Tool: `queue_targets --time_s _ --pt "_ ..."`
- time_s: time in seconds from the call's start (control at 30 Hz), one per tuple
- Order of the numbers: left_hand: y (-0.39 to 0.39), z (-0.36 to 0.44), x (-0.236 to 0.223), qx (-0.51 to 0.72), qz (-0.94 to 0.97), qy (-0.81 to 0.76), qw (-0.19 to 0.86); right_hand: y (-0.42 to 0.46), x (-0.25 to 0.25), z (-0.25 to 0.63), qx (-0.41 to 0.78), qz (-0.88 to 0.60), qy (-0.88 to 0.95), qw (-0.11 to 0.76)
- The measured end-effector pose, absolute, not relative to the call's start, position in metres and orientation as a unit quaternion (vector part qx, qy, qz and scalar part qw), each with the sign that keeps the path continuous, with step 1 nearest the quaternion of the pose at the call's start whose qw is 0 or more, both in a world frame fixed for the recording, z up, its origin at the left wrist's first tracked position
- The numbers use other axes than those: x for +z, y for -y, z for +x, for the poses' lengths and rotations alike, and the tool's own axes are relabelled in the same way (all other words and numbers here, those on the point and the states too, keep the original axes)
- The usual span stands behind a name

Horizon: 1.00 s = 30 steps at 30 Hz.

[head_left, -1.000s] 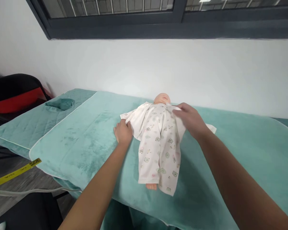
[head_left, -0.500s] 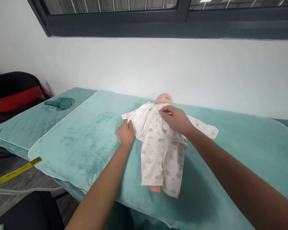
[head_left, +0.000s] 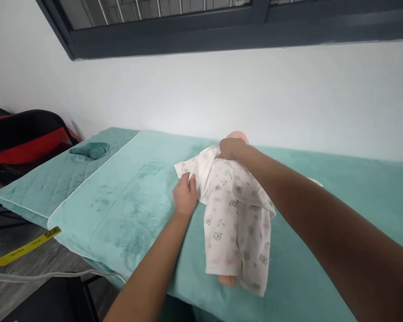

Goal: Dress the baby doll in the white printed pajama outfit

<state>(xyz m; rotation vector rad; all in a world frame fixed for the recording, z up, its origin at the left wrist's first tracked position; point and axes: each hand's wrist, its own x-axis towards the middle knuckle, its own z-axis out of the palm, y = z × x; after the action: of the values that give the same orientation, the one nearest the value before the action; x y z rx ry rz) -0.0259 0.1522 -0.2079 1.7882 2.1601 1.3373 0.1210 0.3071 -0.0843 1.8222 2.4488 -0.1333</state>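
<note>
A baby doll (head_left: 227, 280) lies on its back on the green padded bed, its head at the far end and one foot showing below. It wears white printed trousers (head_left: 221, 241) and a white printed baby shirt (head_left: 228, 179). My left hand (head_left: 185, 194) pinches the shirt's edge by the left sleeve (head_left: 183, 167). At the collar, close to the doll's head (head_left: 237, 135), my right hand (head_left: 233, 148) has its fingers closed on the shirt. My right forearm hides most of the other sleeve, and only its cuff (head_left: 315, 182) shows.
The green velvet bed cover (head_left: 127, 192) stretches to both sides. A face hole (head_left: 90, 152) is in the headrest at left. Black and red chairs (head_left: 30, 138) stand beyond it. A cable (head_left: 53, 278) with a yellow tag (head_left: 23, 250) hangs at lower left. White wall (head_left: 174, 89) rises behind.
My right hand has moved up from the shirt's chest to the collar, covering part of the doll's head. My left hand stays at the shirt's side. The camera view has tilted slightly.
</note>
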Motion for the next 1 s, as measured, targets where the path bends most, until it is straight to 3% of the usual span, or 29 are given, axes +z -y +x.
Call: queue_targets --time_s 0.37,0.53,0.73,0.87,1.0 --pt "-0.142 -0.013 -0.209 0.398 0.756 -0.497 -0.152 -0.288 -0.113 0.128 0.022 0.580 -0.808 -0.106" --pt "-0.141 -0.013 -0.206 0.386 0.779 -0.464 -0.170 -0.284 -0.114 0.137 0.021 0.443 -0.879 -0.174" --pt "-0.138 -0.005 -0.201 0.421 0.779 -0.436 -0.162 -0.275 -0.123 0.153 0.012 0.524 -0.781 -0.339" --pt "-0.133 0.005 -0.193 0.454 0.777 -0.408 -0.152 -0.265 -0.133 0.158 -0.046 0.574 -0.678 -0.456" --pt "-0.127 0.016 -0.179 0.457 0.788 -0.386 -0.145 -0.265 -0.131 0.171 -0.160 0.567 -0.648 -0.482"
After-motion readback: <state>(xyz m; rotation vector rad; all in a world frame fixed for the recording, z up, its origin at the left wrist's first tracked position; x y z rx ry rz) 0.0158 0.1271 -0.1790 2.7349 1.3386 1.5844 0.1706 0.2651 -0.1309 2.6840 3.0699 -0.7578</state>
